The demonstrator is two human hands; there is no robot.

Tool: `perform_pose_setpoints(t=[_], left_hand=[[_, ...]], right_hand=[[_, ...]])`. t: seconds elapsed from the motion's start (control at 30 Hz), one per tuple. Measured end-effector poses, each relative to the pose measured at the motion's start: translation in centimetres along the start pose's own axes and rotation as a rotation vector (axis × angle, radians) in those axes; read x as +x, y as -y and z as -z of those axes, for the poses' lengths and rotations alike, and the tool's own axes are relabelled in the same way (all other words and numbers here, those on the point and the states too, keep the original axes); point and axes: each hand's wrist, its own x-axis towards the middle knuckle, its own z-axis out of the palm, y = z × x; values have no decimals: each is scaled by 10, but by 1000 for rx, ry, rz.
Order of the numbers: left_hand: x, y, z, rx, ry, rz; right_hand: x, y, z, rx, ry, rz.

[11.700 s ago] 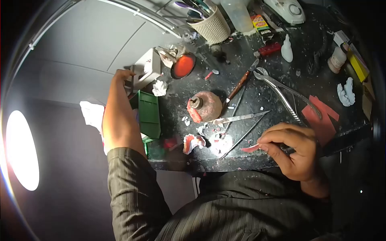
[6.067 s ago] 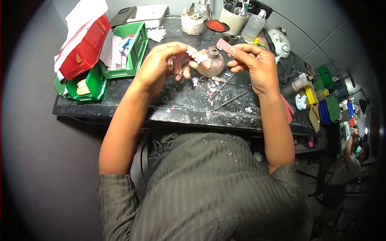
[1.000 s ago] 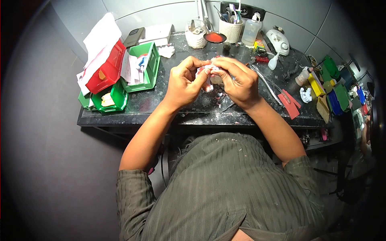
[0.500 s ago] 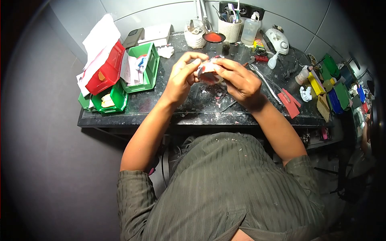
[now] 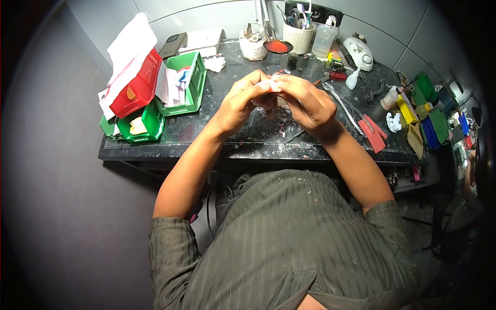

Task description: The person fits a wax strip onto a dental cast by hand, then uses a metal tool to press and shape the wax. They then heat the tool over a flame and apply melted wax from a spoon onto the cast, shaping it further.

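Above the workbench, my left hand (image 5: pixel 236 105) and my right hand (image 5: pixel 313 106) meet around a small pink-and-white dental model (image 5: pixel 272 83). Fingertips of both hands pinch it from either side, with the thumbs against its edge. Much of the model is hidden behind the fingers, so its full shape cannot be made out. Pink and white crumbs (image 5: pixel 281 124) lie on the bench beneath the hands. To the right of my right hand are a silver twisted-handled tool (image 5: pixel 343 109) and flat pink wax sheets (image 5: pixel 373 135).
Red (image 5: pixel 135 85) and green bins (image 5: pixel 181 82) stack at the left. Along the back stand a white jar (image 5: pixel 253 44), a dish of red material (image 5: pixel 278 47), a tool cup (image 5: pixel 298 39), a clear bottle (image 5: pixel 324 39) and a white device (image 5: pixel 358 54). Crumpled paper (image 5: pixel 393 122) lies right.
The model has been tilted between my fingers, so its reddish hollow side no longer shows. Both hands stay in nearly the same place and have drawn slightly closer together.
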Motion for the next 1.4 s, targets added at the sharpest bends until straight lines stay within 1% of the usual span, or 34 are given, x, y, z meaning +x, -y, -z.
perform_pose_setpoints(t=[0.07, 0.17, 0.23, 0.27, 0.3, 0.4, 0.47, 0.53, 0.57, 0.6, 0.63, 0.67, 0.73, 0.77, 0.8, 0.87, 0.9, 0.93, 1.0, 1.03, 1.1, 1.2, 1.27, 1.4], left_hand=[[1, 1, 0, 22, -13, -21], [0, 2, 2, -34, 13, -11], [0, 0, -1, -140, -13, 42], [1, 2, -1, -143, -3, 44], [2, 2, 1, -156, -42, 60], [-1, -1, 7, -195, -115, 53], [-5, -6, 8, -151, -176, 10], [-8, -9, 14, -145, -241, 2], [-10, -10, 19, -153, -220, -20], [-11, -10, 21, -160, -202, -41], [-11, -15, 14, -213, -211, -67], [-12, -14, 12, -213, -210, -60], [-14, -11, 6, -280, -136, -66], [-17, -9, -4, -320, -153, -50], [-18, -6, -11, -348, -134, -55], [-19, 2, -19, -263, -75, -90], [-22, 5, -28, -264, -127, -75], [-24, 9, -32, -273, -146, -47], [-29, 20, -39, -252, -204, 40], [-31, 21, -44, -251, -219, 72], [-35, 25, -49, -251, -201, 118], [-41, 26, -57, -207, -207, 125], [-42, 24, -64, -141, -254, 126], [-45, 21, -68, -132, -271, 117]], right_hand=[[3, 1, 6, -51, 89, 21], [5, 1, 9, -60, 117, 40], [3, -3, 6, -44, 122, 44], [3, -4, 6, -28, 127, 49], [4, -2, 5, -40, 130, 28], [3, 2, 8, -22, 169, -117], [10, 7, 29, -55, 191, -193], [8, 4, 54, -214, 115, -255], [9, 13, 73, -151, 118, -528], [6, 10, 91, -195, 118, -593], [0, 8, 106, -205, 98, -725], [-9, 3, 121, -221, 69, -788], [-19, 5, 145, -275, 175, -816], [-22, 8, 149, -261, 216, -847], [-26, 11, 149, -264, 213, -859], [-30, 14, 145, -157, 375, -908], [-29, 16, 138, -116, 365, -867], [-30, 15, 131, -90, 388, -899], [-39, 3, 116, -100, 446, -773], [-43, -3, 109, -95, 449, -774], [-51, -11, 97, -232, 547, -677], [-50, -11, 89, -258, 593, -706], [-48, -11, 88, -263, 616, -704], [-47, -9, 88, -294, 647, -675]])
